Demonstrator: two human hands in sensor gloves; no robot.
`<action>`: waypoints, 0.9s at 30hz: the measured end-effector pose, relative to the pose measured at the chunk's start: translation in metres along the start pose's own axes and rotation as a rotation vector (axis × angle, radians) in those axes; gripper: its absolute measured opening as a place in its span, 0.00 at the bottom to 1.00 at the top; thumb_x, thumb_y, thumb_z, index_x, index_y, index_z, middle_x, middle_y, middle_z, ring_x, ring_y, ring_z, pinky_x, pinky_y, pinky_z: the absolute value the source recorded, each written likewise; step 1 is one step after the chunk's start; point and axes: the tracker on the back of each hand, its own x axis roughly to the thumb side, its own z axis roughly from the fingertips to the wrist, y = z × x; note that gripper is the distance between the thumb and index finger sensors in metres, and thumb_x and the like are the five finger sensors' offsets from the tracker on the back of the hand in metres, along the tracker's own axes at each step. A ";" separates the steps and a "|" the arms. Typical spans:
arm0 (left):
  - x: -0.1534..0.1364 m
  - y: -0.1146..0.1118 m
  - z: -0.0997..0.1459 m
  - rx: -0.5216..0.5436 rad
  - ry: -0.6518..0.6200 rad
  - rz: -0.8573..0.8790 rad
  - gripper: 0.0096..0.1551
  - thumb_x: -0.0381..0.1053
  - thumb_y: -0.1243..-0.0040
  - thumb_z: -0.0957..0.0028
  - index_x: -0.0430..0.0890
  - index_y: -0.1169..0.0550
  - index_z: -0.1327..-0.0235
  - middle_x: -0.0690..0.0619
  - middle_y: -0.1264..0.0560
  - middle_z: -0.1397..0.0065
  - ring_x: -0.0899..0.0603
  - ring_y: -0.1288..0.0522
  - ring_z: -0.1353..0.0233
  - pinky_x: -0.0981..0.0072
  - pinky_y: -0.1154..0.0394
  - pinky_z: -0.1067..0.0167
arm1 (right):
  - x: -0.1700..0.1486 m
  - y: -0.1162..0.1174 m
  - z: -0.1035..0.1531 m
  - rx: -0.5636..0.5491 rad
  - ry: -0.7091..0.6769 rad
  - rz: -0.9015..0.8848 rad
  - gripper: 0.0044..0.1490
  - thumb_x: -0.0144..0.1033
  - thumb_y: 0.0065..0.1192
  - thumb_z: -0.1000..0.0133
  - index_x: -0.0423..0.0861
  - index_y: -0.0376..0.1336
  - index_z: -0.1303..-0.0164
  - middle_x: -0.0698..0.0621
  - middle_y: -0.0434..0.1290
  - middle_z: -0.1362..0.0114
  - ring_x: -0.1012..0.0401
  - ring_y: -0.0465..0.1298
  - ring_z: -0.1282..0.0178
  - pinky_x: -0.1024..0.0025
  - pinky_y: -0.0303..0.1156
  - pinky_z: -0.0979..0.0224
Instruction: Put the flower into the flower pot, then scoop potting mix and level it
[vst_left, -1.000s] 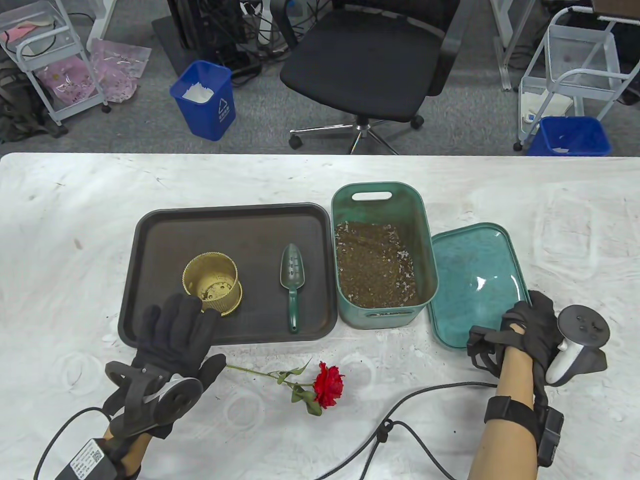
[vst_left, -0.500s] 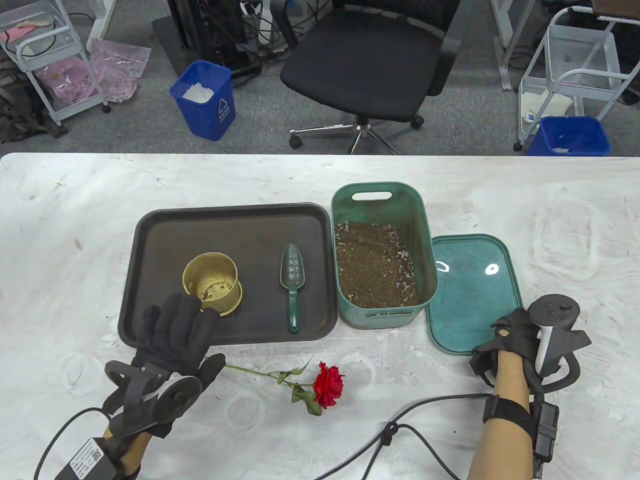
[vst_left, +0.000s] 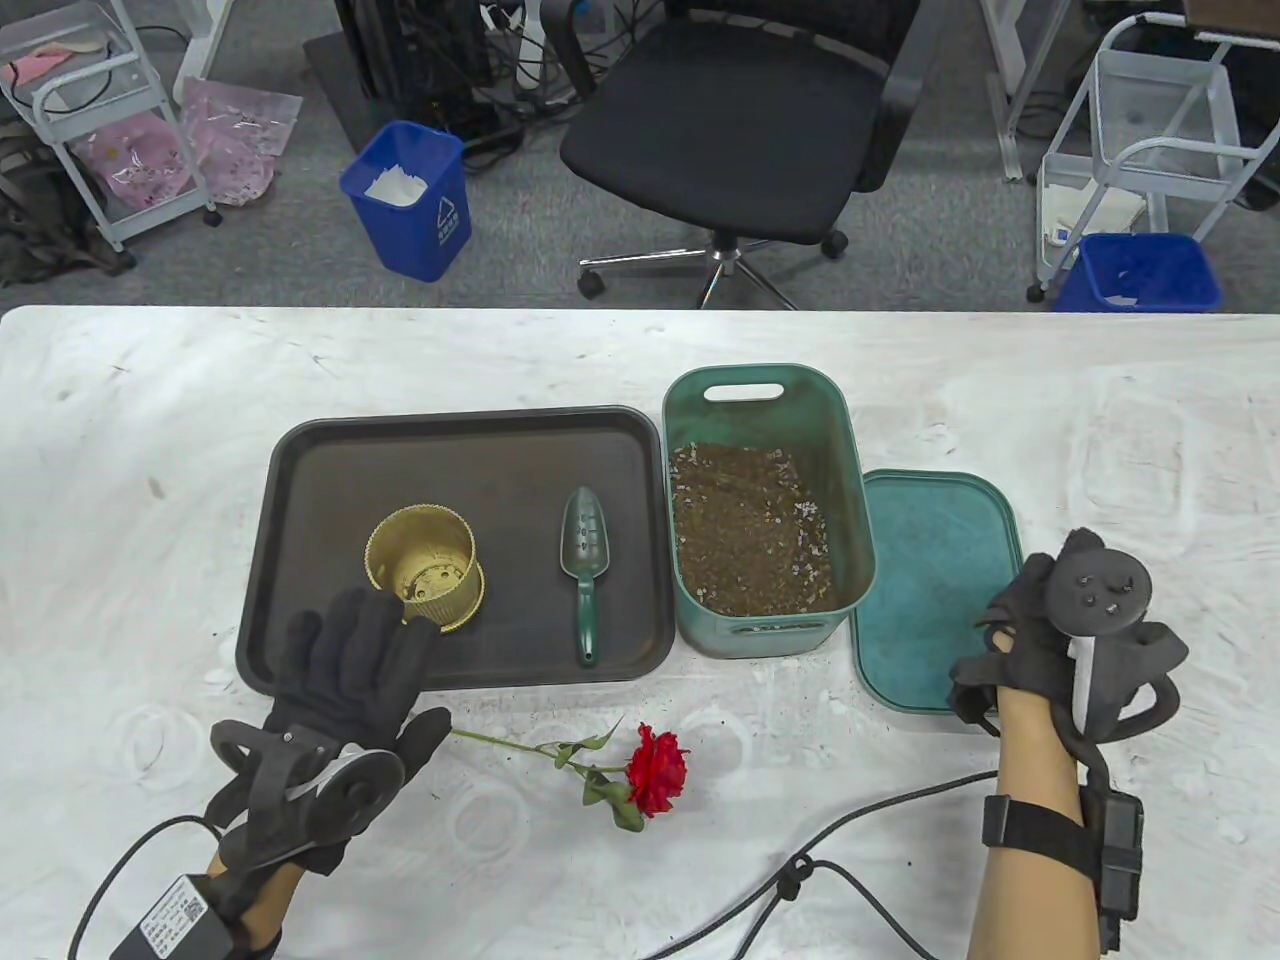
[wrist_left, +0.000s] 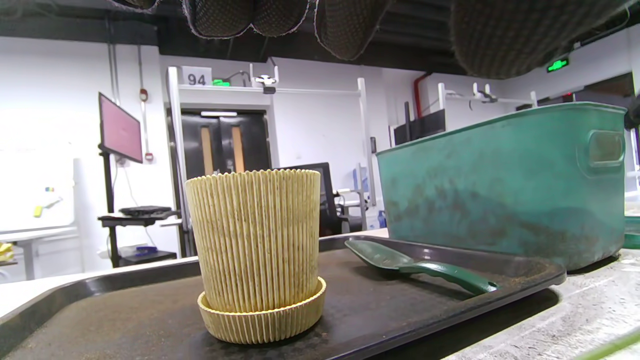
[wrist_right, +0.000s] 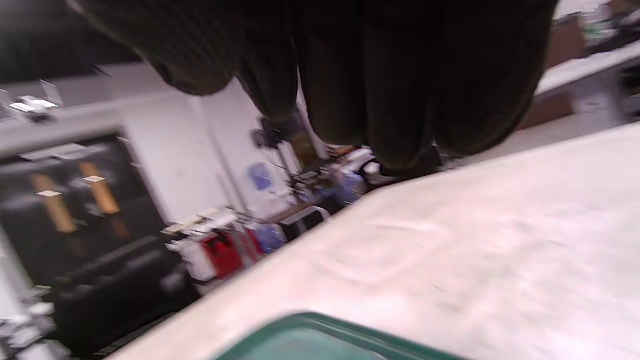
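Nothing is gripped right now: the left hand (vst_left: 345, 665) lies flat with straight fingers over the near rim of the tray (vst_left: 300, 450), just in front of the pot (vst_left: 425, 568), while the right hand (vst_left: 1040, 640) hovers at the near right corner of the lid (vst_left: 930, 560). Its fingers hang down in the right wrist view with nothing between them, though how loosely is hard to judge. The flower (vst_left: 600, 765) lies on the table (vst_left: 150, 400), near the front edge, between the hands and apart from both. Its stem runs left to right, cut end just beside the left thumb, red bloom pointing right and slightly toward the person. My read: picking it up comes next. Best pinch low on the stem, near the cut end, swing it upright and lower that end straight into the pot, bloom up. The scoop (vst_left: 585, 575) lies on the tray with its handle toward the person, beside the bin (vst_left: 765, 510) of soil (vst_left: 750, 545).
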 end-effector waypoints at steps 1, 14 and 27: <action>0.000 0.000 0.000 0.000 0.000 0.000 0.49 0.72 0.44 0.59 0.56 0.38 0.23 0.47 0.51 0.17 0.32 0.46 0.15 0.31 0.46 0.23 | 0.009 -0.007 0.003 -0.014 -0.049 -0.016 0.35 0.44 0.60 0.50 0.47 0.63 0.31 0.37 0.70 0.25 0.35 0.74 0.32 0.36 0.75 0.37; -0.002 -0.006 -0.002 -0.032 0.011 0.017 0.49 0.72 0.44 0.59 0.56 0.38 0.23 0.46 0.51 0.17 0.32 0.45 0.15 0.31 0.46 0.23 | 0.118 -0.056 0.120 -0.202 -0.923 -0.130 0.38 0.49 0.59 0.49 0.51 0.60 0.27 0.39 0.65 0.19 0.36 0.69 0.23 0.31 0.68 0.29; -0.007 -0.015 -0.004 -0.074 0.038 0.046 0.49 0.72 0.44 0.59 0.55 0.39 0.23 0.47 0.51 0.17 0.32 0.46 0.15 0.31 0.46 0.23 | 0.097 0.016 0.164 -0.217 -1.155 -0.063 0.36 0.54 0.53 0.48 0.53 0.63 0.29 0.42 0.70 0.21 0.40 0.71 0.23 0.28 0.67 0.28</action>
